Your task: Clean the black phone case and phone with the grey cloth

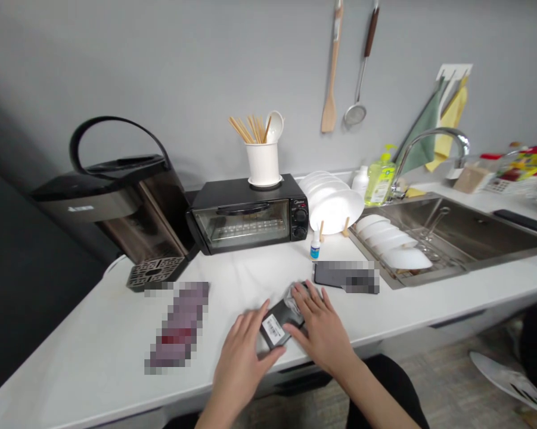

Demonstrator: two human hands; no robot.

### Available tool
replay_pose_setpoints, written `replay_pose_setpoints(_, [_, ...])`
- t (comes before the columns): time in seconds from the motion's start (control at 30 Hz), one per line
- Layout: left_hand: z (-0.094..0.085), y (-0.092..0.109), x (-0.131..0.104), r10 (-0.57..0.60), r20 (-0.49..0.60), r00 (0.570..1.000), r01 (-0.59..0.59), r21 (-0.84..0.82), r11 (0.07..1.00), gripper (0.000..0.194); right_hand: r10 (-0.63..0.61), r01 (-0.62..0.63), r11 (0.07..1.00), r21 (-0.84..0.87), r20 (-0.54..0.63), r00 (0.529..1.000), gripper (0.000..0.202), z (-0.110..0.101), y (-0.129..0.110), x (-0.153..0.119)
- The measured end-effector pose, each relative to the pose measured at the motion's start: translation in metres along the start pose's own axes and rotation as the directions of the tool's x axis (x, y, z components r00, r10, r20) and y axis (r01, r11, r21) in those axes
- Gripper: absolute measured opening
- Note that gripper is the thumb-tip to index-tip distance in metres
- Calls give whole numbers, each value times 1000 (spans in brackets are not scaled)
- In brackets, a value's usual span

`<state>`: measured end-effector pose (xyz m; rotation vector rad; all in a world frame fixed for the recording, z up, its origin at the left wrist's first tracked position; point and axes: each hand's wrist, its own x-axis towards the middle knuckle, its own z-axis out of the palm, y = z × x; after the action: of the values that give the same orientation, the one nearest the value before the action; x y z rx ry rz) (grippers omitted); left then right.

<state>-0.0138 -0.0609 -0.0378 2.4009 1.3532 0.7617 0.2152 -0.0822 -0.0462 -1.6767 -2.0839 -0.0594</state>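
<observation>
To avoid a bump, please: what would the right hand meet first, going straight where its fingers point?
The right hand would probably meet the toaster oven, beyond a strip of counter; depth is hard to judge.

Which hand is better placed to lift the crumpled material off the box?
Right, probably: the right hand touches the crumpled material, while the left hand is at the labelled end of the dark box.

Kitchen, by its fittings. A toaster oven is seen at twelve o'clock on a white counter; a drinks dispenser is set at ten o'clock. At two o'clock, bowls are held in a steel sink, plates racked beside it. Above, a wooden spatula and a strainer are hung on the wall.
</observation>
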Motion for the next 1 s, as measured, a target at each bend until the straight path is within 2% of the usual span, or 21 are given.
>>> replay_pose_setpoints(0.1, [4,-5,-1,16,-17,1000,-15,19,1000,90,5,-6,1000,22,22,1000,71,-3,1,1])
replay_pose_setpoints(0.2, [4,-6,0,34,-32,999,-33,37,999,88,-4,2,998,56,46,999,73,-8,-9,0])
replay_pose_setpoints(0.27, [3,-4,1,49,-40,998,-47,43,998,88,-98,86,988,125,89,991,74,-12,-21,-5])
replay_pose_setpoints(0.37, [-3,2,2,54,-2,999,-54,24,998,90,-303,256,933,251,171,938,78,-20,-30,-14])
replay_pose_setpoints(0.4, [-4,5,3,51,11,999,-52,20,998,90,-326,275,926,258,180,928,79,-23,-28,-15])
replay_pose_setpoints(0.43, [-6,7,3,50,16,999,-50,21,999,89,-319,272,931,242,183,930,77,-25,-23,-15])
replay_pose_setpoints(0.47, [-7,10,4,54,25,998,-55,18,998,89,-260,228,954,193,163,952,74,-27,-16,-14])
replay_pose_setpoints(0.5, [-8,12,4,49,32,998,-49,9,999,90,-165,150,981,121,129,978,68,-28,-9,-12])
replay_pose_setpoints(0.57, [-10,15,5,36,51,998,-36,3,999,93,7,-8,1000,16,61,998,63,-27,0,-7])
replay_pose_setpoints(0.6, [-10,15,5,33,55,998,-33,7,999,94,5,-5,1000,12,54,999,65,-26,0,-6])
replay_pose_setpoints(0.67, [-10,16,4,34,68,997,-35,17,999,93,-133,125,989,80,101,986,71,-24,-7,-6])
replay_pose_setpoints(0.73, [-10,15,3,36,81,996,-39,27,999,91,-334,302,934,189,166,928,79,-23,-16,-7])
replay_pose_setpoints(0.77, [-9,15,3,36,82,996,-39,30,999,91,-371,333,919,212,179,911,80,-23,-18,-7])
replay_pose_setpoints(0.8, [-9,15,3,36,79,996,-39,31,999,90,-349,313,928,200,179,920,78,-23,-18,-6])
replay_pose_setpoints(0.87, [-8,15,3,39,64,997,-41,31,999,91,-177,164,981,106,129,976,69,-23,-13,-4])
replay_pose_setpoints(0.93, [-8,15,3,44,56,997,-46,33,998,90,-72,69,997,43,73,995,69,-21,-9,-4])
replay_pose_setpoints(1.0, [-8,16,3,46,63,997,-48,35,998,89,-188,181,980,79,89,978,80,-18,-12,-8])
